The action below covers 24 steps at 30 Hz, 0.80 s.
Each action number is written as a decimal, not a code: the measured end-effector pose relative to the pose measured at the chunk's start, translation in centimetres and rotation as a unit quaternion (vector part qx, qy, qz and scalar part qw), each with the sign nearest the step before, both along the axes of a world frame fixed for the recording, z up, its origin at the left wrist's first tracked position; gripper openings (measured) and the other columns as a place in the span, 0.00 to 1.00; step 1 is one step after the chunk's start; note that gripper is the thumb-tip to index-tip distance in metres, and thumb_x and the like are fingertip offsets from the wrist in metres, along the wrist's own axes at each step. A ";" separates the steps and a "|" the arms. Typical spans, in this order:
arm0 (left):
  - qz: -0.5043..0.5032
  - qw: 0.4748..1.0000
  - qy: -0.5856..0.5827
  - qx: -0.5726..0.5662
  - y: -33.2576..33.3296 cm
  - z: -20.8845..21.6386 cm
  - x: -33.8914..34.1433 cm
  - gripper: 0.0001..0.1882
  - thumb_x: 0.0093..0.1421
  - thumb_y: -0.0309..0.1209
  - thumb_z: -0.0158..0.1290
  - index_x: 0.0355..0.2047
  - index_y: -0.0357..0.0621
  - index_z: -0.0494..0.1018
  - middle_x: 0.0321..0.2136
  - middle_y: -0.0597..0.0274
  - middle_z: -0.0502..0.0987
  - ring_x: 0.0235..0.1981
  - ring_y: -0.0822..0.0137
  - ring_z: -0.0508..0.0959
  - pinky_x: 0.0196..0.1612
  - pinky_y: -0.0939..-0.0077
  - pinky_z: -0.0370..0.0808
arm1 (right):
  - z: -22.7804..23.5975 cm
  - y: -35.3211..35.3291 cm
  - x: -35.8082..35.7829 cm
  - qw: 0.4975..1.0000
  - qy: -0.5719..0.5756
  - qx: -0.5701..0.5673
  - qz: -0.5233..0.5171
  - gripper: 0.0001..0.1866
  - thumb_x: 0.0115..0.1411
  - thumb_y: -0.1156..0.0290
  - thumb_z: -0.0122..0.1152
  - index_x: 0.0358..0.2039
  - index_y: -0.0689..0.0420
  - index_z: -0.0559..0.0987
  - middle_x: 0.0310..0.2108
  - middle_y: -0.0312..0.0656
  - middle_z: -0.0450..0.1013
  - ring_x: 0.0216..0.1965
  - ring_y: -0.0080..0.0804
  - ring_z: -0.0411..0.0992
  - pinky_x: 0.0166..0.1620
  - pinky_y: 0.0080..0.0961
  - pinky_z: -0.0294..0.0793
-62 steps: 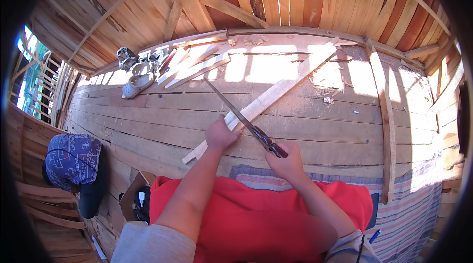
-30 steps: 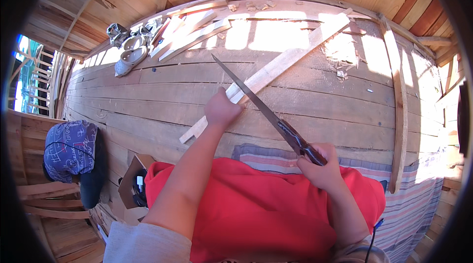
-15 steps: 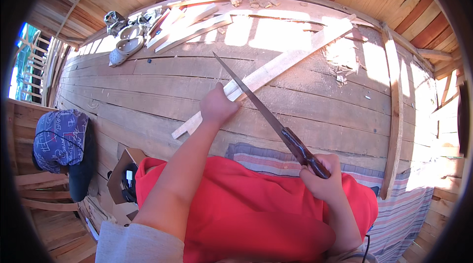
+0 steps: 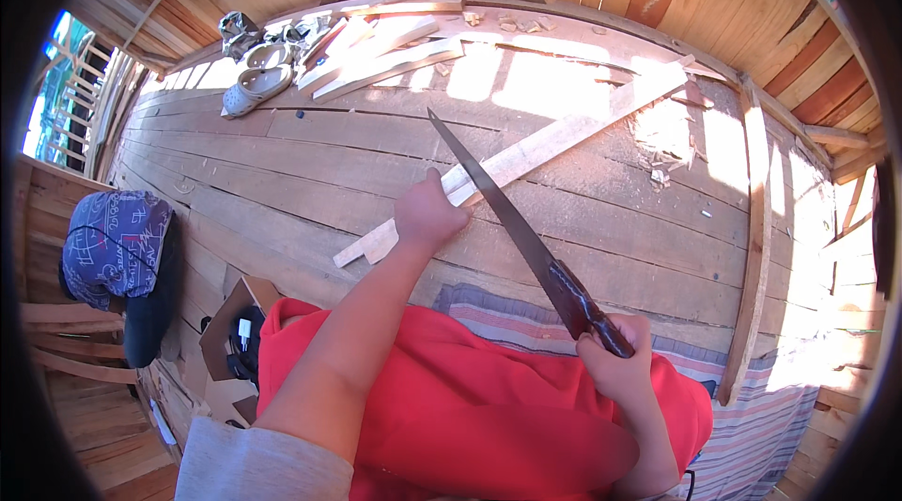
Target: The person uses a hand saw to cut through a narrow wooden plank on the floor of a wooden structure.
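the right hand (image 4: 617,354) is closed round the dark brown handle of a saw (image 4: 514,222), the handle sitting in front of the red cloth (image 4: 442,407) that covers the person's lap. from there the blade runs to the far left and crosses over a pale wooden board (image 4: 564,144), its tip beyond the board; whether the teeth touch the wood i cannot tell. the left hand (image 4: 429,210) is clamped on the board just left of the blade, thumb side up, the undersides of its fingers hidden. the board lies slantwise over the plank floor (image 4: 282,182), its notched near end to the left, its far end to the right in bright sunlight, near a scatter of wood chips (image 4: 662,144). to the right of the chips a long beam (image 4: 754,247) runs from far to near, its near end over a striped cloth (image 4: 761,435). at far left a pair of clogs (image 4: 258,88) stands beside some loose strips of wood (image 4: 390,69). at near left are an open cardboard box (image 4: 219,323) with a white plug (image 4: 244,327) in it, and a patterned blue cap (image 4: 113,238)
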<state>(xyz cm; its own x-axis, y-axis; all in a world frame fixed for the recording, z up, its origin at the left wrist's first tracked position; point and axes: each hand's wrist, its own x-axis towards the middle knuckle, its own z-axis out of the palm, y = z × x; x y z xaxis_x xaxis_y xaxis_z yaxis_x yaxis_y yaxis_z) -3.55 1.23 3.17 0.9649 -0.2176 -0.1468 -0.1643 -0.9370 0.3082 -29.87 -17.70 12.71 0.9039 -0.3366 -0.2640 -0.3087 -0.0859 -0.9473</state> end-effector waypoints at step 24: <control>0.016 0.999 0.001 -0.031 1.2 0.6 0.7 0.33 0.43 0.47 0.69 0.44 0.39 0.74 0.38 0.43 0.83 0.43 0.45 0.84 0.49 0.54 0.80 | -1.3 0.6 3.2 0.999 0.037 0.002 -0.014 0.16 0.52 0.74 0.63 0.14 0.56 0.65 0.13 0.27 0.61 0.18 0.13 0.59 0.21 0.22 0.56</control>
<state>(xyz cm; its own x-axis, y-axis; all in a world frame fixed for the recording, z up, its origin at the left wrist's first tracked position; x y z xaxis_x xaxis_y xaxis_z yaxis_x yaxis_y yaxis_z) -2.84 2.44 3.75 0.9710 -0.1963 -0.1362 -0.1346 -0.9205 0.3668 -26.71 -17.07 11.44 0.8718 -0.3607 -0.3315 -0.3804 -0.0723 -0.9220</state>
